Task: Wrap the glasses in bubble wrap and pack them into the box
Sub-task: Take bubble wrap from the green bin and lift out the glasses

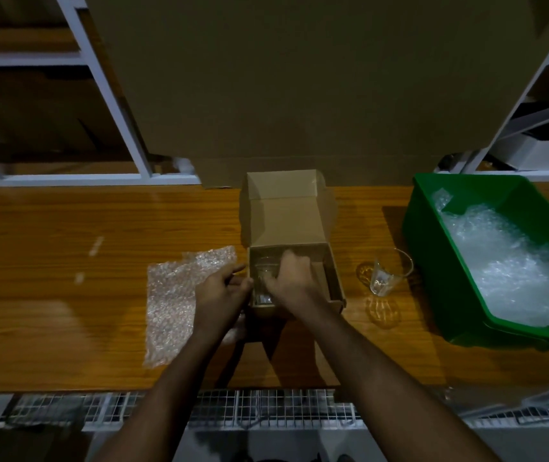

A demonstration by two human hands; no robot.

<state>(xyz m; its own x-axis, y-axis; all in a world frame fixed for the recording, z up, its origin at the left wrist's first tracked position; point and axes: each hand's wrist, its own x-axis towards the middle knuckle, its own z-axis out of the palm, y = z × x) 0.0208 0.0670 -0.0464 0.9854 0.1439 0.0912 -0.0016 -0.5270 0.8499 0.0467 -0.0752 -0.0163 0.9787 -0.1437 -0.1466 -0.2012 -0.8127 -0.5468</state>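
Cardboard box (333, 278), glass (264, 278) half hidden, right hand (291, 278)

Open cardboard box (330, 278) holding upright glass (264, 278), second glass (387, 275) beside, bubble wrap (179, 295) flat.

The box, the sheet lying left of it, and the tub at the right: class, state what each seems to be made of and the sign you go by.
Box: brown cardboard, matt, with folded flaps. Sheet: clear plastic bubble wrap, judging by its pebbled, glinting surface. Tub: green, probably moulded plastic, smooth with a slight sheen.
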